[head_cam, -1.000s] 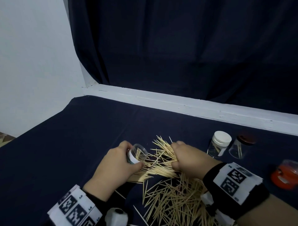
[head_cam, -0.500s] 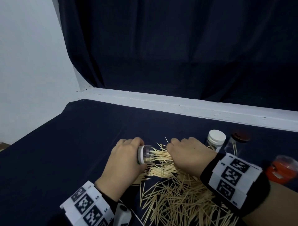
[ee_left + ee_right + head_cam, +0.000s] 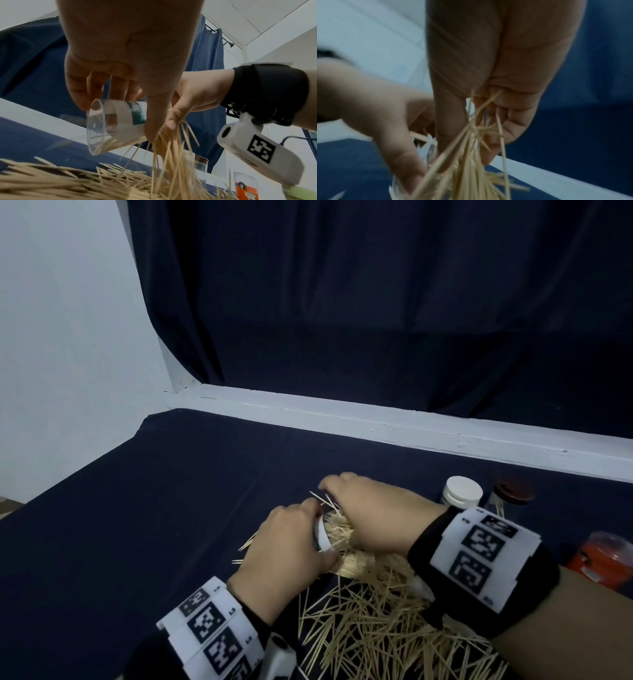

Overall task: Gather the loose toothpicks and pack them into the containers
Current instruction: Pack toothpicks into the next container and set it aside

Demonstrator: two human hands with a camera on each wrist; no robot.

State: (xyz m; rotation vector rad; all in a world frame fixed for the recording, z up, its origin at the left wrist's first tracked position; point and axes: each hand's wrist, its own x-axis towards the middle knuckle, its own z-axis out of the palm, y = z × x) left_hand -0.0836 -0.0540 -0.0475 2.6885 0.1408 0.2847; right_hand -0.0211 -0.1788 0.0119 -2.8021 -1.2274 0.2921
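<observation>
My left hand (image 3: 287, 546) grips a small clear container (image 3: 322, 537) with a white and teal label (image 3: 135, 113). The container is tipped on its side, its mouth facing my right hand. A few toothpicks lie inside the container (image 3: 106, 129). My right hand (image 3: 373, 518) grips a bundle of toothpicks (image 3: 337, 529) right at that mouth, and the bundle (image 3: 171, 148) fans downward toward the pile. A big heap of loose toothpicks (image 3: 376, 628) covers the dark blue cloth under both wrists. In the right wrist view the bundle (image 3: 471, 162) sticks out below my curled fingers (image 3: 513, 121).
A white-lidded container (image 3: 460, 493), a brown-lidded clear one (image 3: 512, 494) and an orange one (image 3: 603, 556) stand to the right of my hands. A white ledge (image 3: 376, 422) and a dark curtain close off the far side. Bare blue cloth (image 3: 171, 491) stretches to the left.
My left hand has tipped the container from mouth-up onto its side. My right hand has lifted its bundle off the pile and brought it against the container's mouth.
</observation>
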